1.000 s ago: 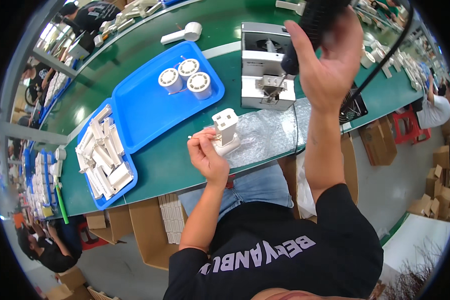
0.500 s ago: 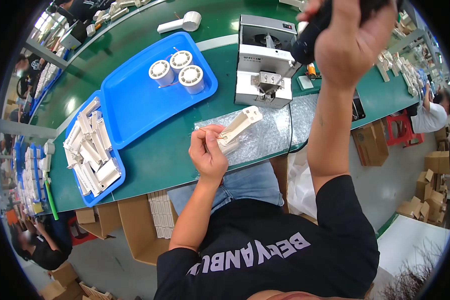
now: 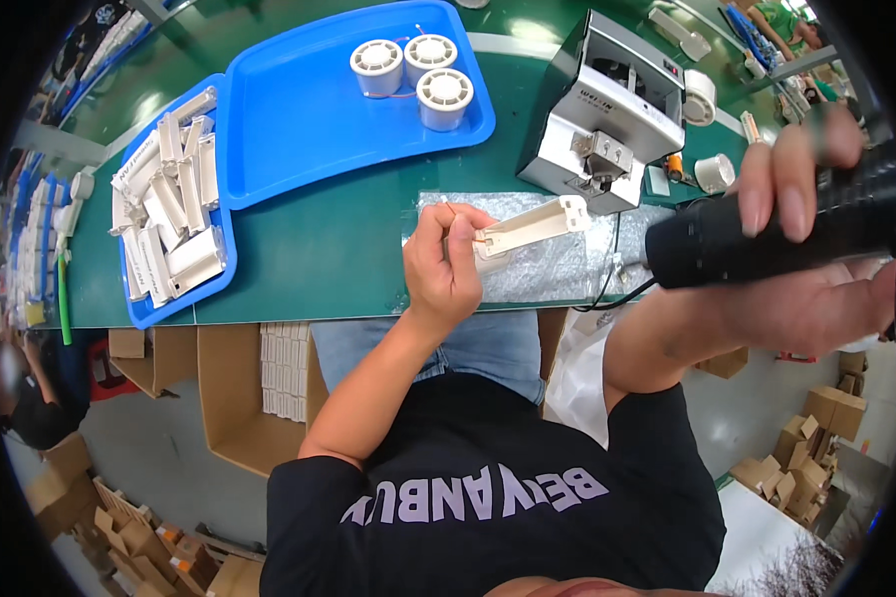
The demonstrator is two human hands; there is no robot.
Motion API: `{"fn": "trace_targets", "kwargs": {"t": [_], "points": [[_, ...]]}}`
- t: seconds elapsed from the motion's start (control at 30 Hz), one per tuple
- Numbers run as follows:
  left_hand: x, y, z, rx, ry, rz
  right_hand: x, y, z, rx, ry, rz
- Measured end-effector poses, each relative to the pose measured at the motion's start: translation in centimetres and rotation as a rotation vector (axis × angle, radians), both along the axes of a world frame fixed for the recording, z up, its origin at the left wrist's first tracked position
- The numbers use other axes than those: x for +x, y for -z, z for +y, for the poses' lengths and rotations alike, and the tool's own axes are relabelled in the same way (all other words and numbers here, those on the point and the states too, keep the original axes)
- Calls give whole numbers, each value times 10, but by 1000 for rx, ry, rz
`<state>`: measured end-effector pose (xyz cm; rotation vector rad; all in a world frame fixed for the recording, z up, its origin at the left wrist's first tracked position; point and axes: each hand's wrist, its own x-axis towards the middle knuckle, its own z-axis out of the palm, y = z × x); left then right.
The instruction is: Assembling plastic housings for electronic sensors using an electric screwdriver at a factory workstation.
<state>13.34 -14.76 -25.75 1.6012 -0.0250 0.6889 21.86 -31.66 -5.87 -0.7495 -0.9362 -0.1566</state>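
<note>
My left hand is closed in a pinch on a white plastic handle shell over the table's front edge. The shell is a long open trough, pointing right and slightly up. Thin orange-red wire shows at the fingertips, and a round white part sits below the shell's near end, partly hidden. At the right, close to the camera, my right hand is wrapped round a black barrel-shaped tool. Its wide end faces left, toward the shell but apart from it; its rear is cut off by the picture's dark rim.
A blue tray holds several white round housings with wires. The smaller blue tray at left is heaped with white handle shells. A grey bench machine stands beyond the bubble wrap. Cardboard boxes stand below.
My right hand has brought the black tool down from the top right to the right side, nearer the shell. The left hand keeps its hold. The whole view has shifted and turned.
</note>
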Motion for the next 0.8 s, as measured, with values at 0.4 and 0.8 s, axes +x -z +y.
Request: {"fn": "trace_targets", "kwargs": {"t": [0.4,0.8], "points": [[-1,2,-1,29,-14,7,35,31,16,-100,60,67],[1,3,-1,-16,-30,-48,40,49,7,-221,173,109]]}}
